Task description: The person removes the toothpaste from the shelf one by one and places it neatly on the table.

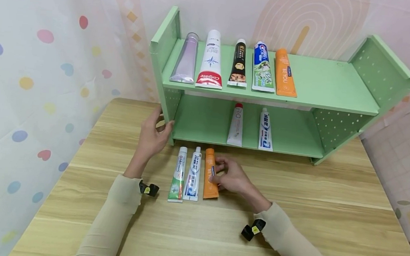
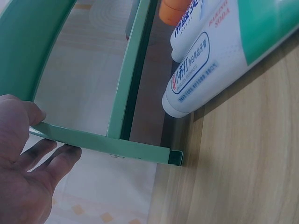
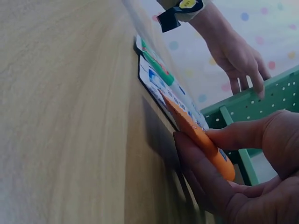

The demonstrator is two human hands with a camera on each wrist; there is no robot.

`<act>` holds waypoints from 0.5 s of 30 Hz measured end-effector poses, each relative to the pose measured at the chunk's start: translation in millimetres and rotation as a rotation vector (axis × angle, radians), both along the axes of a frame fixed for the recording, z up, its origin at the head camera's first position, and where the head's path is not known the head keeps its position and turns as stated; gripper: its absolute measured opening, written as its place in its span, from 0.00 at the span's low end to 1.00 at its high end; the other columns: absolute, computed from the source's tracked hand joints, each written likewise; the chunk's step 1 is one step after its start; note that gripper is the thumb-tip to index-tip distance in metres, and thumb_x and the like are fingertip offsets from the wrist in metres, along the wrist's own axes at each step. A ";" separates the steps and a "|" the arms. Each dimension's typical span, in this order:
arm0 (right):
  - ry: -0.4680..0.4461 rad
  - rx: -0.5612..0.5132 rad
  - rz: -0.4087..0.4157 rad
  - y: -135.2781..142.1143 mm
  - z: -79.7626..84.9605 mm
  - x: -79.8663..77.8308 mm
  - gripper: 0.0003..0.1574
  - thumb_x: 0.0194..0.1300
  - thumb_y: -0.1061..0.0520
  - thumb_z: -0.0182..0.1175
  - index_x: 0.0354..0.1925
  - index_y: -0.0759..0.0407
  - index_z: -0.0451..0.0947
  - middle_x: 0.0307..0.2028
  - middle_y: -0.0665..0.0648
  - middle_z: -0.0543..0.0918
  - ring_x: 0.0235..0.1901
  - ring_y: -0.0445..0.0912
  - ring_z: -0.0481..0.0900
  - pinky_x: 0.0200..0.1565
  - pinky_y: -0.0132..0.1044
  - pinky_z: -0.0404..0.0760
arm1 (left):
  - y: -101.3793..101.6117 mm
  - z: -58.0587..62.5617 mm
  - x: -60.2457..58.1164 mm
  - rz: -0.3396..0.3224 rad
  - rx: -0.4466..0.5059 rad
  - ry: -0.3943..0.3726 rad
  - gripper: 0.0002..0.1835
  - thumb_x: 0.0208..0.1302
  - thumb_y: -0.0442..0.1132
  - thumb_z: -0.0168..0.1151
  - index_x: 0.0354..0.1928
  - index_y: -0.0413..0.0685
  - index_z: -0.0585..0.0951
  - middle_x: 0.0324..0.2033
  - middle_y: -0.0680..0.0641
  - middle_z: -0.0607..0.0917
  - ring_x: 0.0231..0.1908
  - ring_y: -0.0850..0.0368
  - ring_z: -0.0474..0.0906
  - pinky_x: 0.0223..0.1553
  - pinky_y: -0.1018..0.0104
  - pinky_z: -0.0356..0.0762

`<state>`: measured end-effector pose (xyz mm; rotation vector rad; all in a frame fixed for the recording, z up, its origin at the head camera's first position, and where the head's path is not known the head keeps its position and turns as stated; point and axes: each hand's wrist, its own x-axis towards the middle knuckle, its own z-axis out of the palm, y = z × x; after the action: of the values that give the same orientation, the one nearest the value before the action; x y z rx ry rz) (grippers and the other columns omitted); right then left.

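Note:
My right hand (image 1: 233, 176) pinches an orange toothpaste tube (image 3: 198, 135) between thumb and fingers, its flat end tilted off the table in the right wrist view. To its left on the wooden table lie a white and blue toothpaste tube (image 1: 193, 179) and a green and white toothpaste tube (image 1: 177, 178), caps toward the shelf. My left hand (image 1: 154, 134) grips the left side panel of the green two-tier shelf (image 1: 335, 84), thumb (image 2: 35, 112) on one face and fingers on the other. The right fingertips are partly hidden behind the orange tube in the head view.
On the upper tier stand several tubes in a row, including a purple tube (image 1: 186, 60), a Colgate tube (image 1: 211, 62) and another orange tube (image 1: 285, 74). The lower tier holds a red-capped tube (image 1: 236, 126) and a white and blue tube (image 1: 265, 130). Patterned cloth hangs behind.

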<state>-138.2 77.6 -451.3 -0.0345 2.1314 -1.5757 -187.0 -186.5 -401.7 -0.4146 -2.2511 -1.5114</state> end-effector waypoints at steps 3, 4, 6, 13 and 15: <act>0.002 0.037 -0.004 -3.6 -0.8 1.3 0.46 0.57 0.69 0.71 0.72 0.62 0.67 0.51 0.65 0.79 0.35 0.51 0.85 0.33 0.41 0.94 | -0.6 -1.4 -0.9 -0.003 0.004 -0.001 0.28 0.70 0.23 0.55 0.71 0.27 0.65 0.61 0.21 0.74 0.57 0.20 0.76 0.57 0.48 0.85; 0.007 0.050 -0.006 -4.7 -0.9 1.6 0.45 0.57 0.69 0.71 0.71 0.62 0.67 0.51 0.65 0.79 0.34 0.51 0.85 0.33 0.41 0.94 | -0.6 -1.5 -0.8 -0.003 0.005 -0.002 0.28 0.70 0.23 0.55 0.71 0.27 0.65 0.61 0.21 0.74 0.58 0.21 0.77 0.57 0.48 0.85; 0.016 0.071 -0.013 -7.0 -1.0 2.3 0.45 0.57 0.68 0.72 0.70 0.63 0.68 0.50 0.65 0.80 0.34 0.51 0.85 0.32 0.40 0.94 | -1.7 -4.1 -2.5 0.000 0.005 -0.005 0.28 0.70 0.23 0.56 0.71 0.28 0.66 0.61 0.22 0.74 0.58 0.23 0.77 0.57 0.47 0.85; 0.042 0.132 -0.026 -12.6 -0.8 4.8 0.44 0.57 0.67 0.73 0.70 0.61 0.68 0.46 0.63 0.81 0.31 0.50 0.84 0.27 0.39 0.92 | -10.1 -23.9 -16.2 0.014 -0.001 -0.007 0.30 0.71 0.26 0.58 0.73 0.37 0.67 0.63 0.29 0.76 0.59 0.30 0.80 0.57 0.50 0.87; 0.053 0.150 -0.025 -13.3 -0.8 5.6 0.43 0.58 0.66 0.73 0.69 0.61 0.69 0.45 0.63 0.81 0.31 0.49 0.83 0.26 0.38 0.92 | -11.8 -26.7 -18.3 0.010 0.001 -0.004 0.30 0.71 0.28 0.59 0.73 0.40 0.68 0.62 0.31 0.77 0.59 0.32 0.80 0.57 0.52 0.87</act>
<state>-132.7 64.3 -452.1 -0.0003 2.2937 -1.4393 -205.4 -198.3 -428.4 -0.3997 -2.2528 -1.5094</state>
